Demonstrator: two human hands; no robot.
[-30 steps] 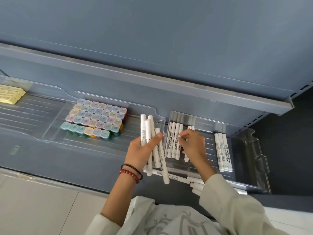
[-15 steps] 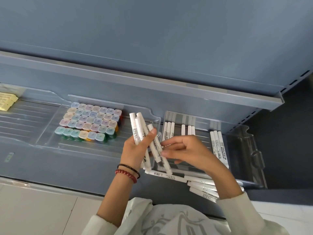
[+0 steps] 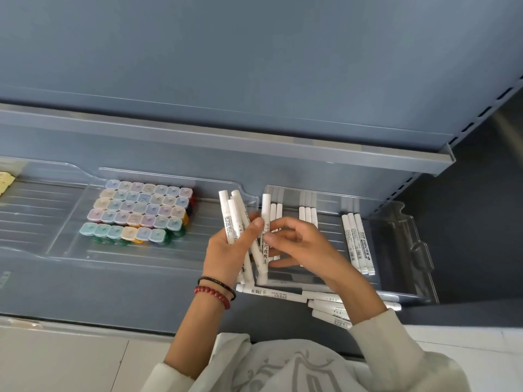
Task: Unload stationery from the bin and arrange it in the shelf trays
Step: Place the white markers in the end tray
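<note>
My left hand (image 3: pixel 229 251) grips a bundle of white markers (image 3: pixel 230 216), fanned upward in front of the shelf. My right hand (image 3: pixel 300 247) pinches one white marker (image 3: pixel 265 213) at its middle, right next to that bundle. Behind the hands stands a clear marker tray (image 3: pixel 396 244) with rows of white markers lying lengthwise, among them a set of three markers (image 3: pixel 357 244) at its right. More loose markers (image 3: pixel 328 306) lie crosswise on the shelf lip below the tray, partly hidden by my right forearm.
A wide clear tray (image 3: pixel 70 250) to the left holds several rows of small pastel-lidded paint pots (image 3: pixel 141 212). A yellow item (image 3: pixel 5 179) peeks in at the far left. The upper shelf edge (image 3: pixel 339 151) overhangs the trays. A dark gap lies right of the shelving.
My right hand left the markers laid in the tray, came over to the bundle in my left hand and now pinches one marker there. The view shifted slightly to the right.
</note>
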